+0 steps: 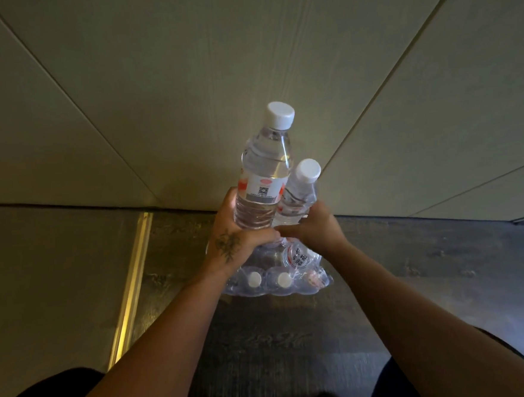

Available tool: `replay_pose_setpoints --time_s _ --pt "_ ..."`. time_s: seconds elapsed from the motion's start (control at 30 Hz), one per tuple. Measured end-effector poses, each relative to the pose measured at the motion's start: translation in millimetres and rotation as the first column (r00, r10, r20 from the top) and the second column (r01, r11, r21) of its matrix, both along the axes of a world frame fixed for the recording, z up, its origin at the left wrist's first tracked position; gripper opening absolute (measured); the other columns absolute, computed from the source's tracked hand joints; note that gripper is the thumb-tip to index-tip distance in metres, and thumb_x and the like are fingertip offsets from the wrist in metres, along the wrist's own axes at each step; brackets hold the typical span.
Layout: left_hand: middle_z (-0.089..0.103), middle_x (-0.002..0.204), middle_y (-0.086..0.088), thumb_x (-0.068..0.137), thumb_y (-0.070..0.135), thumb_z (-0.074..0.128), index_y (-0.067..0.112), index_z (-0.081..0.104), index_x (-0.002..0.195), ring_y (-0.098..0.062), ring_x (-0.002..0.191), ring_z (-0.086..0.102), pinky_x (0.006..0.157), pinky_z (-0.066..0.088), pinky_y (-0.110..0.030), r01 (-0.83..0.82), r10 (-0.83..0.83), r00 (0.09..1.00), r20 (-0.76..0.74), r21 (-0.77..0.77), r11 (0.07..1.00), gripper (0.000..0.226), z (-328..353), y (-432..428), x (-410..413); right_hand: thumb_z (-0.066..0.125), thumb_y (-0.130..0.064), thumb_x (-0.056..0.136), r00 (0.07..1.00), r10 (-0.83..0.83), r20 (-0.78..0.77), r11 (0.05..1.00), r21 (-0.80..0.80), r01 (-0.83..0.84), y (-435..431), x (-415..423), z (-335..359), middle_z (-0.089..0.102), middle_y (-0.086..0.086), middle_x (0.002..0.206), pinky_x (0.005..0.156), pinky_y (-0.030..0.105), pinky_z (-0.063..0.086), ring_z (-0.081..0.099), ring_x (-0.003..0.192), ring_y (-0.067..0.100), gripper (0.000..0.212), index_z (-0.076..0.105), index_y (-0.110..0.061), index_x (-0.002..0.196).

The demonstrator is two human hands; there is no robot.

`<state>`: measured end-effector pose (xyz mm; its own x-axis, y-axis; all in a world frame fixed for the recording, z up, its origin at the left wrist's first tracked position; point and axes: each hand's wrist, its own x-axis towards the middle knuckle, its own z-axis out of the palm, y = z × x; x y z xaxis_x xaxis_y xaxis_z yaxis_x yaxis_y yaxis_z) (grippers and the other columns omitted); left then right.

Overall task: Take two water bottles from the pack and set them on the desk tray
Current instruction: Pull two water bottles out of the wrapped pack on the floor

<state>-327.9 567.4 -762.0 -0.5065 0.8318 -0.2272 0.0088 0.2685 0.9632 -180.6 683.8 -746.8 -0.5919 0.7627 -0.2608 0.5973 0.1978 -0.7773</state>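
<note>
Seen from above, looking down past two bare forearms. Left hand (237, 240), tattooed on its back, wrapped around the lower body of a large clear water bottle (264, 179), held upright and raised above the pack, white cap (280, 115) topmost. Just beside it on the right, and touching it, a second bottle (298, 200), lower, also white-capped, with the right hand (314, 230) closed around its lower part. Fingertips of both hands nearly meeting at the bottle bases. Directly beneath, resting on dark wood-grain floor (295, 335), a shrink-wrapped pack of water bottles (275, 275) in clear plastic, two white caps showing through the wrap on the near side and printed characters on the film near the right wrist. Behind the pack, pale panelled wall (184, 79) with thin seams. On the left, a brass-coloured strip (130, 288) running across the floor. Dark clothing at the bottom corners.
</note>
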Motion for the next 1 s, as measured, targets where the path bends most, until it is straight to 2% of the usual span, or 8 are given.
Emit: replay_pose_setpoints --time_s 0.1,0.3,0.4,0.53,0.67,0.83,0.93,1.0 --pt "0.075 0.116 0.029 0.057 0.023 0.098 0.070 0.057 0.108 0.009 0.103 0.072 0.084 0.055 -0.026 -0.007 0.006 1.000 0.017 0.006 1.000 0.080 -0.3 -2.4 0.8 0.090 -0.032 0.081 0.999 -0.039 0.038 0.999 -0.025 0.040 -3.9 -7.2 -19.8 0.075 -0.007 0.116 0.102 0.051 0.063 0.074 0.112 0.014 0.050 0.064 -0.030 0.123" --pt "0.075 0.121 0.021 0.048 0.031 0.099 0.072 0.058 0.107 -0.004 0.112 0.073 0.100 0.060 -0.046 -0.043 0.043 0.998 0.045 -0.017 0.999 0.082 0.2 -8.0 -0.3 0.091 -0.052 0.076 0.995 -0.076 0.062 0.997 -0.004 0.076 -4.5 -11.0 -27.7 0.073 -0.003 0.135 0.107 0.050 0.059 0.070 0.126 0.017 0.081 0.056 -0.027 0.144" --pt "0.076 0.120 0.022 0.049 0.029 0.100 0.072 0.058 0.106 -0.002 0.110 0.074 0.097 0.060 -0.042 -0.053 0.055 0.997 0.060 -0.027 0.998 0.083 2.7 -10.9 -1.4 0.092 -0.050 0.076 0.995 -0.073 0.061 0.997 -0.006 0.074 -7.6 -4.8 -18.8 0.074 -0.005 0.131 0.105 0.050 0.060 0.071 0.123 0.015 0.078 0.057 -0.028 0.142" --pt "0.078 0.114 0.023 0.054 0.021 0.100 0.072 0.059 0.104 0.001 0.101 0.076 0.072 0.061 -0.021 -0.065 0.066 0.995 0.078 -0.022 0.998 0.082 22.5 -24.3 2.2 0.093 -0.050 0.072 0.999 -0.048 0.016 0.996 -0.075 0.049 -21.8 9.1 11.6 0.074 -0.008 0.130 0.106 0.048 0.059 0.070 0.123 0.011 0.081 0.056 -0.033 0.142" --pt "0.078 0.111 0.028 0.056 0.021 0.104 0.055 0.062 0.114 0.009 0.099 0.074 0.071 0.059 -0.011 -0.069 0.075 0.991 0.109 -0.061 0.996 0.079 51.0 -40.1 11.4 0.095 -0.042 0.070 0.993 -0.115 -0.037 0.977 -0.187 0.107 -43.0 30.6 49.2 0.076 -0.013 0.120 0.089 0.033 0.059 0.074 0.107 0.001 0.073 0.053 -0.044 0.130" --pt "0.079 0.114 0.019 0.028 0.076 0.094 0.033 0.066 0.131 0.000 0.103 0.074 0.086 0.056 -0.026 -0.132 0.145 0.981 0.132 -0.103 0.986 0.115 82.8 -68.7 28.4 0.086 -0.039 0.060 0.958 -0.265 -0.108 0.905 -0.371 0.208 -62.5 51.2 86.7 0.076 0.002 0.113 0.092 0.058 0.065 0.077 0.103 0.025 0.062 0.060 -0.027 0.116" --pt "0.082 0.104 0.006 0.037 0.058 0.097 0.021 0.072 0.121 -0.023 0.103 0.078 0.078 0.062 -0.036 -0.165 0.195 0.969 0.150 -0.191 0.968 0.095 85.4 -78.7 35.1 0.084 -0.029 0.060 0.942 -0.304 -0.140 0.886 -0.406 0.225 -74.4 57.4 94.0 0.079 0.000 0.107 0.090 0.053 0.067 0.079 0.098 0.021 0.062 0.063 -0.026 0.118" --pt "0.082 0.102 0.004 0.042 0.046 0.093 0.019 0.072 0.117 -0.022 0.096 0.080 0.070 0.065 -0.033 -0.196 0.242 0.954 0.178 -0.240 0.951 0.082 84.1 -83.5 40.6 0.084 -0.027 0.063 0.936 -0.314 -0.158 0.876 -0.427 0.222 -83.0 58.9 94.5 0.080 -0.009 0.107 0.087 0.045 0.068 0.079 0.098 0.016 0.061 0.062 -0.029 0.121"
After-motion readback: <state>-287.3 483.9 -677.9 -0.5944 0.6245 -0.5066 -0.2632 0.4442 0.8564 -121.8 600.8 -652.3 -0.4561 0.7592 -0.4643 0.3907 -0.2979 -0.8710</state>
